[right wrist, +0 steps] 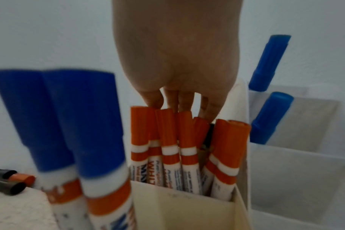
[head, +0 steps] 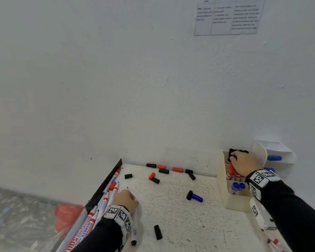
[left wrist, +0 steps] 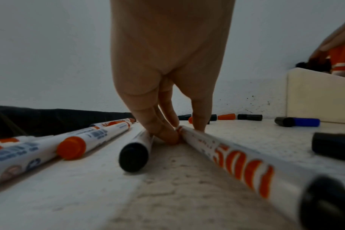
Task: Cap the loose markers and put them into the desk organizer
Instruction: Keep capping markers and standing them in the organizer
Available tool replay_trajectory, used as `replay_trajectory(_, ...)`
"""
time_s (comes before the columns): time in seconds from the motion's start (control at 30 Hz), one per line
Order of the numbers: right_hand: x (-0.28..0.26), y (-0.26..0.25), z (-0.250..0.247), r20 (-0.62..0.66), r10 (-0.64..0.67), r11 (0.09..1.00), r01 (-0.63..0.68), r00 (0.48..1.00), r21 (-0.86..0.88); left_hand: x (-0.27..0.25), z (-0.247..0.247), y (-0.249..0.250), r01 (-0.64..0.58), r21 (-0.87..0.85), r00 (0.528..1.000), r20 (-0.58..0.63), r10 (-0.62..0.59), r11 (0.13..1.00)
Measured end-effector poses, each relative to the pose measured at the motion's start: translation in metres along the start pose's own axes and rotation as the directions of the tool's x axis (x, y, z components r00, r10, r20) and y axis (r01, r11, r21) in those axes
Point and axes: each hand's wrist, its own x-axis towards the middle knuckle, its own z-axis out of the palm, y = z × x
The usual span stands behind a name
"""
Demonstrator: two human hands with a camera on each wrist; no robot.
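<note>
My left hand (head: 127, 198) rests on the white table and pinches an uncapped black-ended marker (left wrist: 217, 149) between thumb and fingers (left wrist: 199, 123); its tip pokes out ahead of the hand. A second black-ended marker (left wrist: 135, 154) lies touching the thumb. My right hand (head: 241, 163) is over the cream desk organizer (head: 233, 202), with fingers (right wrist: 179, 105) extended down onto the tops of the red-capped markers (right wrist: 167, 132) standing in it. Two blue-capped markers (head: 237, 187) stand in the nearer compartment. What lies under the right palm is hidden.
Several uncapped markers (head: 107, 197) lie along a black strip at the table's left edge. Loose black and red caps (head: 177, 169) lie along the wall, with a blue cap (head: 196, 197) and a black cap (head: 158, 232) mid-table. A white bin (head: 280, 153) holding blue markers stands behind the organizer.
</note>
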Motion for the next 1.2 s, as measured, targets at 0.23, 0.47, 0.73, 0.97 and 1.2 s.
replay_trajectory(0.23,-0.018,-0.034,-0.013,-0.164,-0.201,0.979,0.202,0.966,-0.010,-0.003,0.007,0.008,-0.015,-0.037,1.000,0.001,0.015,0.999)
replay_trajectory(0.47,-0.067,-0.095,0.014,0.438,-0.372,0.926,0.297,0.818,0.232,-0.012,0.008,0.019,-0.057,-0.312,0.997,-0.061,0.040,0.948)
replay_trajectory(0.73,-0.108,-0.091,0.085,0.633,-0.264,0.960,0.261,0.728,0.101,-0.020,0.015,0.021,-0.057,-0.496,0.997,0.014,0.074,0.866)
replay_trajectory(0.97,-0.108,-0.083,0.088,0.364,-0.289,0.933,0.176,0.885,0.314,-0.027,0.027,0.021,-0.105,-0.478,0.992,0.007,0.124,0.872)
replay_trajectory(1.2,-0.113,-0.088,0.078,0.195,-0.356,0.830,0.213,0.914,0.516,-0.036,0.035,0.031,-0.224,-0.444,0.949,0.105,0.298,0.867)
